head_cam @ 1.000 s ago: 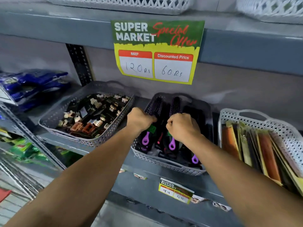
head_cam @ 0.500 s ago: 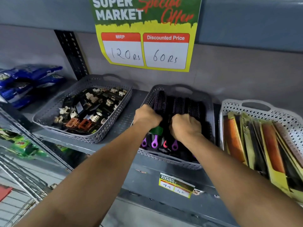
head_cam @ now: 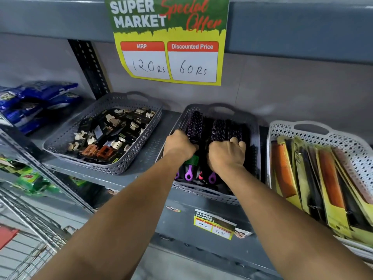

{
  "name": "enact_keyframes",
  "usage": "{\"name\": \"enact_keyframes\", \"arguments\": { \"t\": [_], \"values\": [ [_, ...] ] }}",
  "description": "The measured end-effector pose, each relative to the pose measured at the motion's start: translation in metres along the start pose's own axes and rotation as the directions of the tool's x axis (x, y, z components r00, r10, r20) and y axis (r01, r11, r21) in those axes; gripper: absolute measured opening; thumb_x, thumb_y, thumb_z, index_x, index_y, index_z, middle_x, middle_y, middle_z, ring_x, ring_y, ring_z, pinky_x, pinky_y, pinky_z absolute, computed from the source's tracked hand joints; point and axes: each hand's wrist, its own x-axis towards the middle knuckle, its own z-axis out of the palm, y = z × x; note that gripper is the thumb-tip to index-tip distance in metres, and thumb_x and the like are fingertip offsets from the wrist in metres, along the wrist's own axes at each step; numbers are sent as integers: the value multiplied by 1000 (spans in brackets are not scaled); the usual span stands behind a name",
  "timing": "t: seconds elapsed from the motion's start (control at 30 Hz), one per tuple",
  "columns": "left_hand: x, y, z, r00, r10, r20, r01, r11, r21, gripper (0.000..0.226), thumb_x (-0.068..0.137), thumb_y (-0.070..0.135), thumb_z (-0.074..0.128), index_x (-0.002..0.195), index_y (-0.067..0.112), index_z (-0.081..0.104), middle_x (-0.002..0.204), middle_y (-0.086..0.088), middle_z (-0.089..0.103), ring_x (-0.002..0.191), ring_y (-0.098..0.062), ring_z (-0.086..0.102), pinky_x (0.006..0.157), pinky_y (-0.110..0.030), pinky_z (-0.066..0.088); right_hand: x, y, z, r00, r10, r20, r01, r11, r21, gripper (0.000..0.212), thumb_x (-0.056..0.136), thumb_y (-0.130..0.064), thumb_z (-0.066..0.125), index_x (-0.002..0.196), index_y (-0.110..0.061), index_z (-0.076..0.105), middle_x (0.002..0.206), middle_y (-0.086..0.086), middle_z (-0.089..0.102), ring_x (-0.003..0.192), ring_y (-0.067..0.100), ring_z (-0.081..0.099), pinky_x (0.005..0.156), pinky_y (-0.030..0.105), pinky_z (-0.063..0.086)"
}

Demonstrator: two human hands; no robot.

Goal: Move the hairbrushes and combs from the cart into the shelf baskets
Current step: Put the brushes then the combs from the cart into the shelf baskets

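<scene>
A grey perforated basket (head_cam: 253, 126) on the middle shelf holds several round black hairbrushes (head_cam: 220, 128) with purple bristles and purple or pink loop handles (head_cam: 188, 175). My left hand (head_cam: 178, 145) is closed around a brush at the basket's left side. Beside it, my right hand (head_cam: 227, 153) grips other brushes in the basket's middle. Both hands are inside the basket, pressing the brushes down. A white basket (head_cam: 310, 128) to the right holds packaged orange and black combs (head_cam: 286, 174).
Another grey basket (head_cam: 105, 104) on the left holds hair clips. Blue packets (head_cam: 38, 98) lie further left. A yellow-green offer sign (head_cam: 169, 41) hangs from the upper shelf edge. A price tag (head_cam: 214, 223) sticks to the shelf front. Wire cart bars (head_cam: 26, 219) show at lower left.
The brushes have sunk deeper into the grey basket and lie flatter. Both hands moved slightly forward over them; the view tilted down and closer.
</scene>
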Motion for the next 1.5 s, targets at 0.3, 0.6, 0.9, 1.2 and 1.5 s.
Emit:
{"name": "enact_keyframes", "arguments": {
  "t": [0.3, 0.6, 0.9, 1.2, 1.5],
  "values": [
    [-27, 4, -9, 986, 161, -44, -146, 958, 249, 31, 87, 34, 65, 94, 4, 66, 98, -21, 70, 94, -39, 65, 75, -39, 52, -12, 3, -12, 995, -42, 92, 45, 998, -31, 36, 84, -19, 50, 115, -33, 61, 106, 5, 68, 112, 30, 45, 87, 44, 29],
    [-40, 10, -6, 998, 33, -47, -25, 985, 171, 44, 78, 45, 73, 97, 6, 68, 97, -14, 71, 90, -32, 68, 74, -36, 52, -28, 7, -22, 992, -77, 98, 71, 996, 60, 36, 89, -29, 51, 124, -36, 56, 117, 4, 66, 114, 30, 47, 86, 43, 32],
    [-38, 15, 10, 993, 36, -117, -27, 997, 75, 26, 78, 29, 69, 88, 5, 71, 94, -19, 72, 87, -36, 68, 73, -35, 53, -32, 11, -9, 993, -66, 98, 58, 995, 84, 32, 91, -20, 45, 116, -29, 63, 116, 5, 67, 115, 29, 45, 87, 44, 31],
    [-31, 17, 26, 995, -1, -98, 26, 966, 257, 25, 86, 30, 54, 100, 11, 64, 108, -12, 69, 110, -33, 51, 84, -39, 43, -29, 11, -7, 994, -47, 99, 38, 995, 90, 31, 87, -15, 49, 110, -26, 66, 114, 4, 68, 115, 29, 45, 87, 42, 30],
    [-33, 16, 31, 996, -13, -93, 37, 964, 263, 36, 88, 26, 54, 117, 7, 62, 130, -15, 54, 120, -35, 44, 95, -42, 43, -29, 10, -5, 994, -42, 103, 34, 996, 77, 29, 85, -17, 53, 108, -26, 67, 113, 4, 68, 116, 28, 44, 87, 42, 29]
  ]
}}
